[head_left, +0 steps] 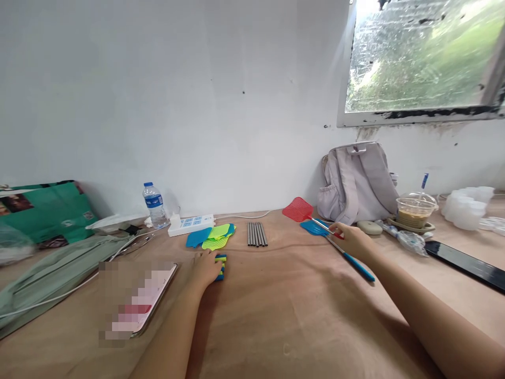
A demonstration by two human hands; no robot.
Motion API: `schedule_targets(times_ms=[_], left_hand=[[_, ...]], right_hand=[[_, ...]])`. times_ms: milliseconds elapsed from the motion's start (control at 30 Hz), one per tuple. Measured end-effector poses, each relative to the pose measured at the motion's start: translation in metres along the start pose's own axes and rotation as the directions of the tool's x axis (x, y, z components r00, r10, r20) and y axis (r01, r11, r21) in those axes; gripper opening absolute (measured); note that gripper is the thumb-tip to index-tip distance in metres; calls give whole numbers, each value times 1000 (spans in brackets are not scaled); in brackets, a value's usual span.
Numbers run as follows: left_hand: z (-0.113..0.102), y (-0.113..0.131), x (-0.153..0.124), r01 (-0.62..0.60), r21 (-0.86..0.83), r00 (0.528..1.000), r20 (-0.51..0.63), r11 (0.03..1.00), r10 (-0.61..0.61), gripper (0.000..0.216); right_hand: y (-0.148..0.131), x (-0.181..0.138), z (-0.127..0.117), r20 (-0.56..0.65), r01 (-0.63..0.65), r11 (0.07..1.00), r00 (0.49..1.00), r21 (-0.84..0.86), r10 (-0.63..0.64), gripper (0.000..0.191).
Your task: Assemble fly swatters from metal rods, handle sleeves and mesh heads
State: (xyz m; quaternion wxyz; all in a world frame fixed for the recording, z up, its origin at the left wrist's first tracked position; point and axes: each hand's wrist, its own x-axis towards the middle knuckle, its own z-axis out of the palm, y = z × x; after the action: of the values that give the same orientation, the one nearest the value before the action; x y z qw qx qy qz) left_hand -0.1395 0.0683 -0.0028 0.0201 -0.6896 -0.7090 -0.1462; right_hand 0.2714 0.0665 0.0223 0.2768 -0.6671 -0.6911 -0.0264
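Brown tabletop against a white wall: my left hand (205,267) grips small coloured handles (221,266), steadying them; my right hand (352,239) pinches the red swatter (299,209) rod above the blue swatter (314,227).

A red swatter head (298,209) lies beside a blue swatter (314,227). Blue, lime and yellow mesh heads (213,236) are stacked at centre, by dark grey rods (256,234). Brown worktop (276,316); perhaps lilac-grey backpack (357,181); green bag (47,210) far left.
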Motion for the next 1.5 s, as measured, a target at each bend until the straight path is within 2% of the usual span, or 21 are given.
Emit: schedule_targets(times_ms=[100,233,333,500,600,700,767,833,900,1000,1100,1233,1367,1500], left_hand=[[-1,1,0,23,-33,1000,17,999,-23,34],[-1,3,0,16,-32,1000,-7,999,-16,34],[2,3,2,20,-29,998,-54,999,-22,31],[6,0,5,3,-35,991,-136,999,-7,24],[6,0,5,-30,-43,984,-178,999,22,21],[6,0,5,-53,-55,980,-197,997,41,19],[7,0,5,-61,-63,977,-210,996,47,19],[8,-1,6,-82,-71,970,-235,994,64,20],[9,-3,7,-111,-79,960,-265,991,87,22],[11,-4,8,-139,-84,947,-303,987,107,26],[12,-5,10,-175,-98,933,-333,980,134,29],[12,-7,12,-224,-156,914,-377,962,152,31],[12,-8,13,-257,-232,894,-427,938,139,24],[11,-5,12,-252,-362,867,-496,897,44,21]], right_hand=[[27,6,-1,12,-86,995,996,-43,86,22],[50,10,4,99,-125,991,987,-42,129,20],[56,10,8,160,-171,983,971,-67,179,19],[57,8,11,191,-256,960,943,-110,273,19],[53,8,9,117,-225,967,964,-117,239,20],[37,8,8,-37,-46,995,998,-88,43,23],[18,4,13,-67,93,995,993,-24,-94,22],[-9,-4,23,-109,249,963,965,104,-237,20],[-39,-16,40,-86,328,926,945,189,-317,21],[-81,-30,70,31,389,881,911,270,-412,33],[-111,-29,91,95,381,890,905,250,-414,38],[-136,-9,103,126,345,927,923,144,-363,42],[-144,7,111,147,313,942,933,118,-328,32],[-138,13,114,172,323,940,925,113,-338,30]])
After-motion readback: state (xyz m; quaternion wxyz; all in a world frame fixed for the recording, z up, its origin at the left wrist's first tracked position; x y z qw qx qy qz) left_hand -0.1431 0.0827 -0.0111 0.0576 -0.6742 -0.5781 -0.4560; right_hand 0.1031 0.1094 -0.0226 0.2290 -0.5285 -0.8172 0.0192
